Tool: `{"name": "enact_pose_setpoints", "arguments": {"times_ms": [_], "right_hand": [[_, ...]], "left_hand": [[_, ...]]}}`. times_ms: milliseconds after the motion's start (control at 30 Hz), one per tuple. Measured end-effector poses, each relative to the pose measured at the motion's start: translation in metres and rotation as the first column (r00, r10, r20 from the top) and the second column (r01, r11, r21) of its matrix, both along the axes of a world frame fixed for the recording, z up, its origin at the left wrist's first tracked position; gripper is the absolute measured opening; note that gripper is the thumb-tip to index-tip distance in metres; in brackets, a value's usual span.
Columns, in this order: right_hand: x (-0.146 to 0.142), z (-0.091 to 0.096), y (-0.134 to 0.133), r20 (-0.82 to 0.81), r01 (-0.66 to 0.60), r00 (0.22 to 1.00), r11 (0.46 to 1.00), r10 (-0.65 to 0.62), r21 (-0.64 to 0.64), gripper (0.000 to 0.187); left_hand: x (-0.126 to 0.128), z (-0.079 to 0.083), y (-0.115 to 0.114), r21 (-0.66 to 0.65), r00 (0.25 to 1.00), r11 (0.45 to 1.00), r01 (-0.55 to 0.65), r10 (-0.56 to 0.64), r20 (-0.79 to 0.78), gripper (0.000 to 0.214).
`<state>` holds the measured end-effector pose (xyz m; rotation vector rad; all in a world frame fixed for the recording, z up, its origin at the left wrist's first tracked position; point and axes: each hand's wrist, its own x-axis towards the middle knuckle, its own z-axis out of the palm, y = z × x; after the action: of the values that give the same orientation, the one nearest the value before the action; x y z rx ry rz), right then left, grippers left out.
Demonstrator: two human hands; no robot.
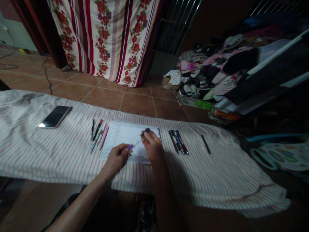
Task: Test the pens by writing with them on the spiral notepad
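A slim pen [137,141] with a clear barrel, a purple end and a black end is held slantwise between my hands. My left hand [118,155] pinches the purple end, and my right hand [152,145] grips near the black end at the upper right. Beneath them lies a spiral notebook [122,129], its page marked with faint writing and its coil on the right side. Left of the notebook, several pens and markers [98,135] lie in a loose group. To its right, several dark pens [178,141] lie close together, and a single black pen [206,144] lies farther out.
A striped cloth [79,154] covers the long, low table. Toward its left end rests a smartphone [55,116]. Beyond are a tiled floor [106,95], a flowered curtain [103,38] and a heap of clothes and shoes [207,67]. A pale plastic item [277,154] stands at the right.
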<state>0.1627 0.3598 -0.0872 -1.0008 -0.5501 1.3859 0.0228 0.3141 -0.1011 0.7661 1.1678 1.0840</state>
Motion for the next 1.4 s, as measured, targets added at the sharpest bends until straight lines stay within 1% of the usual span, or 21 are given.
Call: {"name": "enact_pose_setpoints", "arguments": {"times_ms": [167, 467, 667, 933, 1400], "right_hand": [[0.0, -0.002, 0.0, 0.045, -0.018, 0.999, 1.0, 0.017, 0.011, 0.023], [-0.001, -0.003, -0.001, 0.062, -0.037, 0.997, 0.999, 0.037, 0.01, 0.024], [-0.003, -0.003, -0.001, 0.102, -0.036, 0.994, 0.999, 0.037, -0.007, 0.026], [-0.005, -0.003, -0.002, 0.154, -0.067, 0.986, 0.998, 0.066, 0.002, 0.026], [-0.01, -0.001, -0.005, 0.223, -0.119, 0.968, 0.993, 0.116, -0.003, 0.029]], "left_hand": [[0.001, -0.001, 0.002, 0.014, 1.0, 1.0, -0.002, 0.002, -0.006, 0.032], [0.0, 0.0, 0.002, 0.012, 1.0, 1.0, -0.004, 0.004, -0.026, 0.032], [-0.001, 0.002, 0.001, 0.042, 1.0, 0.999, -0.003, 0.003, -0.008, 0.03], [-0.002, 0.005, 0.002, 0.071, 0.999, 0.997, 0.001, 0.001, -0.036, 0.025], [-0.004, 0.009, 0.003, 0.1, 0.998, 0.995, -0.013, 0.019, -0.056, 0.026]]}}
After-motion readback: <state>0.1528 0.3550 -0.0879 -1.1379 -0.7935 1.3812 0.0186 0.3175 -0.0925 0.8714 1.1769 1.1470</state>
